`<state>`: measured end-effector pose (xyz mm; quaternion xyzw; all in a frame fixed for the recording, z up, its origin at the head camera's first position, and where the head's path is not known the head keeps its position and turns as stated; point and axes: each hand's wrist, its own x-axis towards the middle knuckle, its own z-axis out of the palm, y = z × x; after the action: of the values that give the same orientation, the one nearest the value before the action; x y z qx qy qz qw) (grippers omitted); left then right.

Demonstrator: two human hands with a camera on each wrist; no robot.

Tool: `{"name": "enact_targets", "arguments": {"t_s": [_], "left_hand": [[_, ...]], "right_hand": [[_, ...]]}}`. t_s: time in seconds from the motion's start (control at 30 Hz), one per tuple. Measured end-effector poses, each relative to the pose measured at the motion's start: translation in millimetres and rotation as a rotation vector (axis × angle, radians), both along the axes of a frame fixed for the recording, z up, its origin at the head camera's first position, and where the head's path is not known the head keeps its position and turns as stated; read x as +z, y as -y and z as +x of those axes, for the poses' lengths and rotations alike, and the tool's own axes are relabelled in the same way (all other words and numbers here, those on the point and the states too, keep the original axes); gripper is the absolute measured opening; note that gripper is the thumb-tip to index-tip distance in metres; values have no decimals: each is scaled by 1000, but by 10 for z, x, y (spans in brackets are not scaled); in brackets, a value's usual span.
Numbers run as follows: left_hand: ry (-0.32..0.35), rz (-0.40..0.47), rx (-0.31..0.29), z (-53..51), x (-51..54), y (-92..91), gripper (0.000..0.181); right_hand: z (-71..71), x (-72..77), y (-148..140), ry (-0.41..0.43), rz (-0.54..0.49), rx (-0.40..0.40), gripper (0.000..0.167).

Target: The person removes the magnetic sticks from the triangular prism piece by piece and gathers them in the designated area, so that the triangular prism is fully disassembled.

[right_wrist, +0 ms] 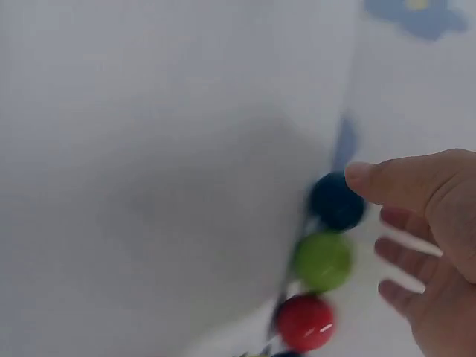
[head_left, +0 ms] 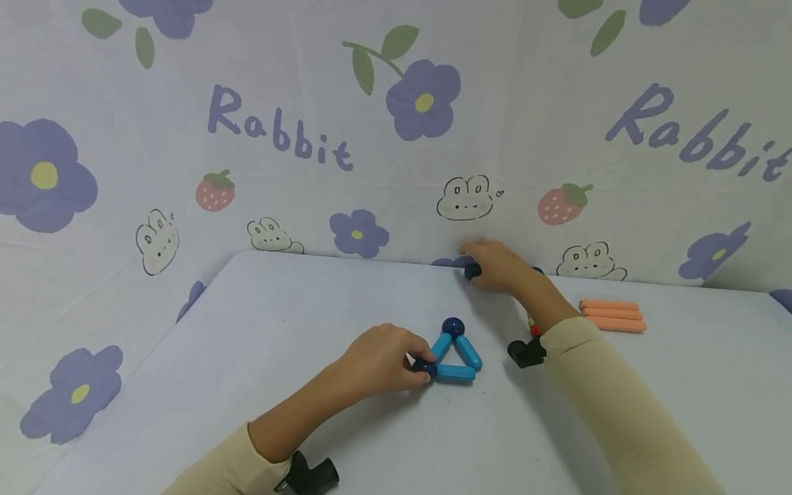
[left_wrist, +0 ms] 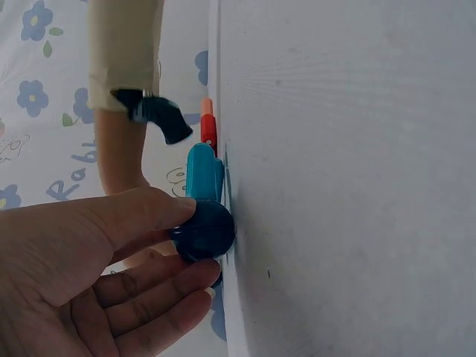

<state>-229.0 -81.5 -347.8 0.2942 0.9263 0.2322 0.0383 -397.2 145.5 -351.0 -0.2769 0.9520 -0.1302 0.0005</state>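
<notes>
My left hand [head_left: 383, 361] pinches a dark blue ball [left_wrist: 204, 229] between thumb and fingers. That ball sits at the left corner of a flat triangle of light blue rods [head_left: 456, 372] on the table. Another dark blue ball [head_left: 454, 327] forms the top corner. At the table's far edge, my right hand [head_left: 498, 267] reaches over one more dark blue ball [right_wrist: 338, 201]. In the right wrist view the thumb overlaps this ball, and the other fingers are spread apart. Beside it in a row lie a green ball [right_wrist: 324, 261] and a red ball [right_wrist: 306, 322].
Several orange rods [head_left: 612, 316] lie side by side at the right of the white table [head_left: 322, 295]. Small red and yellow-green pieces [head_left: 533, 328] are partly hidden behind the right wrist. A patterned cloth [head_left: 297, 199] hangs behind the table.
</notes>
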Motion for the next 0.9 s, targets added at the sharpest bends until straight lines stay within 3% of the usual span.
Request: {"name": "enact_targets", "arguments": {"t_s": [0.13,0.23,0.4,0.63,0.9], "left_hand": [[-2,13,-11,-12,-15,-11,21],[2,23,-18,-21,-22,-13,20],[12,21,-15,-14,-19,2,20],[21,31,-21,-3,-26,15,19],[12,26,-18,-17,-28,19,19]], "right_hand": [[378,124,0,6,-65,16,32],[732,186,-6,81,-69,77,9],[1121,144,7,222,-24,102,17],[1225,32,76,216,-17,-29,19],[1223,-4,131,198,-31,-72,18]]}}
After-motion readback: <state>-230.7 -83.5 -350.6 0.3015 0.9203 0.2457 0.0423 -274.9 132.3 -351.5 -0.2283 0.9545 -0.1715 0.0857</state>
